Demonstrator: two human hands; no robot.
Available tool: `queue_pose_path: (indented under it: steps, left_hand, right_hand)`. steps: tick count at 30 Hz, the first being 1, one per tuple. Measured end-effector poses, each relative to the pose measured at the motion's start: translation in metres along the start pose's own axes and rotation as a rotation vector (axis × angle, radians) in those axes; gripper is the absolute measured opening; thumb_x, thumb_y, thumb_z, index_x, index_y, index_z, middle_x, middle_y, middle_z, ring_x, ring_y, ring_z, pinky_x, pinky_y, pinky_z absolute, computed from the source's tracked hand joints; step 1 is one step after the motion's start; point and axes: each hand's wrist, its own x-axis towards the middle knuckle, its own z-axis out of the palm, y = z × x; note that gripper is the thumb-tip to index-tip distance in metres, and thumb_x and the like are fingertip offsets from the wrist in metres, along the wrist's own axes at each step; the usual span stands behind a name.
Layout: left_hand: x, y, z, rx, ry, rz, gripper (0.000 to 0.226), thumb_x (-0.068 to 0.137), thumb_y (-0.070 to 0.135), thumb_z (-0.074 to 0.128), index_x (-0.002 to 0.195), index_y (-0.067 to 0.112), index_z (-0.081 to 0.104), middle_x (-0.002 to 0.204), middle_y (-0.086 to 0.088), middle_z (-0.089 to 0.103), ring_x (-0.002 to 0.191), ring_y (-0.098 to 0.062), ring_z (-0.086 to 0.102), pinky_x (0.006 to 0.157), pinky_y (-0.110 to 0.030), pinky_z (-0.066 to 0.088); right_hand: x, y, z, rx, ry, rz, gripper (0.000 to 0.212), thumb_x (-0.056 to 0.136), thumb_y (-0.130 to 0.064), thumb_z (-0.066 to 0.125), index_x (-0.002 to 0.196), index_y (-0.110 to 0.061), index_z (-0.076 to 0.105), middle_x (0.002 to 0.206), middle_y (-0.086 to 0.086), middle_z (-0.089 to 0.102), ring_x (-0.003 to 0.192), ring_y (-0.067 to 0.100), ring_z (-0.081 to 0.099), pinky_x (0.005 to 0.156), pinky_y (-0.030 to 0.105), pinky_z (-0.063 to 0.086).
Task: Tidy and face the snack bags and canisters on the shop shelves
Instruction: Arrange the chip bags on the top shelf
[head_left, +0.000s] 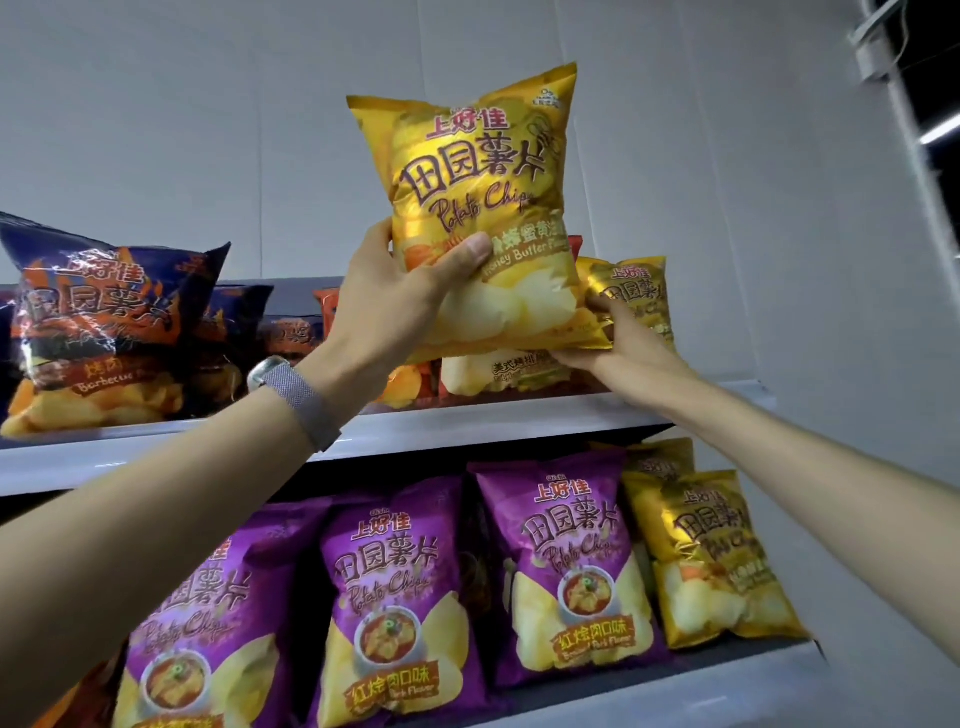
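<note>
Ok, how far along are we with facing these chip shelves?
Done: the purple bags on the lower shelf stand upright, fronts out. In hand: the left hand grips a honey butter bag lifted above the upper shelf, while the right hand holds a second gold bag at its right end. Left: the barbecue bags lean crookedly, and those two gold bags need placing.
</note>
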Motion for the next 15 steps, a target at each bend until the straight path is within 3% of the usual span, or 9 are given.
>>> queue_pose_path:
  steps: [4, 6, 8, 10, 13, 15]
  left_hand:
    - [0.003, 0.005, 0.032, 0.003, -0.006, 0.021, 0.071, 0.083, 0.046, 0.086, 0.14, 0.017, 0.056, 0.118, 0.006, 0.076, 0.094, -0.006, 0.078, 0.078, -0.029, 0.065]
    - [0.006, 0.008, 0.053, -0.012, 0.001, 0.036, 0.076, 0.081, 0.049, 0.088, 0.141, 0.017, 0.055, 0.12, 0.006, 0.076, 0.096, -0.008, 0.078, 0.08, -0.033, 0.065]
    - [0.01, 0.01, 0.079, -0.017, 0.009, 0.05, 0.08, 0.079, 0.051, 0.088, 0.142, 0.017, 0.054, 0.121, 0.004, 0.076, 0.098, -0.01, 0.078, 0.084, -0.038, 0.066]
    - [0.014, 0.007, 0.111, 0.01, 0.013, 0.059, 0.081, 0.076, 0.055, 0.088, 0.14, 0.019, 0.055, 0.12, 0.005, 0.077, 0.099, -0.011, 0.078, 0.088, -0.041, 0.065]
    - [0.019, -0.003, 0.165, 0.089, 0.036, 0.083, 0.079, 0.07, 0.064, 0.086, 0.134, 0.026, 0.058, 0.118, 0.008, 0.077, 0.103, -0.011, 0.076, 0.095, -0.044, 0.062]
    - [0.021, -0.012, 0.194, 0.175, 0.045, 0.088, 0.079, 0.073, 0.067, 0.084, 0.137, 0.028, 0.056, 0.12, 0.011, 0.075, 0.105, -0.009, 0.075, 0.098, -0.041, 0.06]
  right_hand:
    - [-0.005, 0.025, -0.035, 0.09, 0.191, -0.014, 0.042, 0.086, -0.018, 0.066, 0.125, -0.033, 0.067, 0.111, -0.015, 0.073, 0.111, 0.014, 0.067, 0.102, 0.039, 0.052]
    - [-0.005, 0.036, -0.057, 0.245, 0.299, -0.017, 0.03, 0.082, -0.022, 0.058, 0.105, -0.027, 0.077, 0.099, -0.011, 0.078, 0.098, 0.015, 0.073, 0.1, 0.047, 0.056]
    - [-0.004, 0.041, -0.082, 0.4, 0.374, -0.052, 0.023, 0.089, -0.029, 0.058, 0.097, -0.021, 0.078, 0.093, -0.004, 0.079, 0.094, 0.023, 0.075, 0.096, 0.05, 0.058]
    - [-0.003, 0.042, -0.105, 0.438, 0.348, -0.106, 0.032, 0.097, -0.048, 0.055, 0.104, -0.023, 0.075, 0.099, -0.004, 0.079, 0.099, 0.02, 0.074, 0.096, 0.048, 0.058]
    - [-0.004, 0.056, -0.125, 0.173, 0.103, -0.136, 0.065, 0.089, -0.082, 0.048, 0.133, -0.035, 0.058, 0.121, -0.015, 0.069, 0.11, 0.007, 0.066, 0.098, 0.038, 0.053]
    - [-0.001, 0.071, -0.13, 0.0, 0.015, -0.072, 0.085, 0.078, -0.092, 0.049, 0.142, -0.036, 0.042, 0.133, -0.011, 0.062, 0.118, 0.017, 0.061, 0.1, 0.044, 0.051]
